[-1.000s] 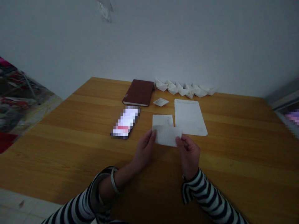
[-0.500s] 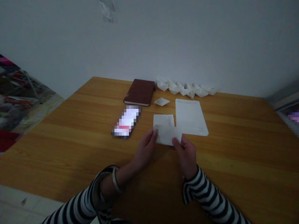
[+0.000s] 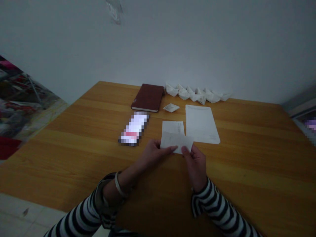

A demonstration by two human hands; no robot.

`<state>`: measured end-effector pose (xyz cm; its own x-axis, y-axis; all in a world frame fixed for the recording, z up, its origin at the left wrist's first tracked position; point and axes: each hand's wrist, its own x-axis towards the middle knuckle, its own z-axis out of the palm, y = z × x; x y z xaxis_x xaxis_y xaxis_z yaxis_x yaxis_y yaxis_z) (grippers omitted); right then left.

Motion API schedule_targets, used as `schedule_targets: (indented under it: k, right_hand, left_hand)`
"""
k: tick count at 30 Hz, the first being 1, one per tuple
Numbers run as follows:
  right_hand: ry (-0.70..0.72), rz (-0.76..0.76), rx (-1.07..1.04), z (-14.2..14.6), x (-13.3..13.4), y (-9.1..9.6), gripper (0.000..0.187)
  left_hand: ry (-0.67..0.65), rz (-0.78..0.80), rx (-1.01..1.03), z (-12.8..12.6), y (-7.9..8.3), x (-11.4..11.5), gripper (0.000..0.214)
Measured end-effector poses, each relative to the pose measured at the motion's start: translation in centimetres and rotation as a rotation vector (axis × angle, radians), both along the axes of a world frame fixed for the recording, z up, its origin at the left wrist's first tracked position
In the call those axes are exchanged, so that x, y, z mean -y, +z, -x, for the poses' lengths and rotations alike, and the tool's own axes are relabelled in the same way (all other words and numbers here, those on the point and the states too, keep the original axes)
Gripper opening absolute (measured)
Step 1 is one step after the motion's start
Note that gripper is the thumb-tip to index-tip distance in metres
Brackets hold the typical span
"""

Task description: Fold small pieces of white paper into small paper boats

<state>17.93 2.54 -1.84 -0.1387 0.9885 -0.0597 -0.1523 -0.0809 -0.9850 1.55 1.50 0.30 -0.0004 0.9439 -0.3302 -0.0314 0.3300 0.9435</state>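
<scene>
In the head view, a left hand and a right hand both gripped a small white rectangle of paper above a wooden table, the left thumb across its front, the right pinching its lower right corner. Taking that paper as the clock's centre, a lined slip lay just beyond at twelve, a diamond-shaped folded paper farther out, and a larger white sheet at two. A lit phone lay at ten, a maroon notebook at eleven, folded paper boats at one.
</scene>
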Motion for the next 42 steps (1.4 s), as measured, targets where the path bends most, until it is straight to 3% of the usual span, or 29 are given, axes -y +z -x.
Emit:
schedule_targets:
  k: [7,13,18,21,23,26,31,37,42]
  right_hand:
    - [-0.003,0.009,-0.003,0.0,-0.1,0.3,0.034]
    - [-0.094,0.062,-0.047,0.0,0.0,-0.2,0.033]
    - [-0.058,0.059,-0.105,0.0,0.0,0.2,0.033]
    - [-0.021,0.047,-0.096,0.0,0.3,0.4,0.031]
    - [-0.012,0.028,-0.075,0.0,0.4,0.4,0.03]
    - [0.004,0.026,-0.063,0.0,0.2,0.2,0.029]
    - [-0.006,0.049,-0.096,-0.4,-0.5,0.2,0.028]
    - [-0.122,-0.021,-0.087,-0.9,-1.0,0.1,0.027]
    - [-0.001,0.011,-0.116,-0.5,-0.5,0.0,0.027]
  left_hand:
    - [-0.143,-0.095,-0.317,2.4,0.5,-0.8,0.044]
    - [-0.068,-0.229,-0.573,3.3,0.8,-1.2,0.053]
    - [-0.031,-0.305,-0.302,1.6,0.9,-0.3,0.039]
    - [-0.055,-0.193,-0.062,0.0,1.0,0.4,0.038]
    - [-0.034,-0.124,-0.013,-0.7,1.0,0.7,0.038]
    - [-0.042,-0.104,-0.047,-0.5,1.0,0.6,0.034]
    - [-0.147,-0.197,-0.19,1.9,1.3,-0.3,0.036]
    - [0.068,-0.281,-0.204,3.2,1.4,-1.0,0.048]
    - [-0.145,-0.242,-0.287,1.8,1.1,-0.5,0.052]
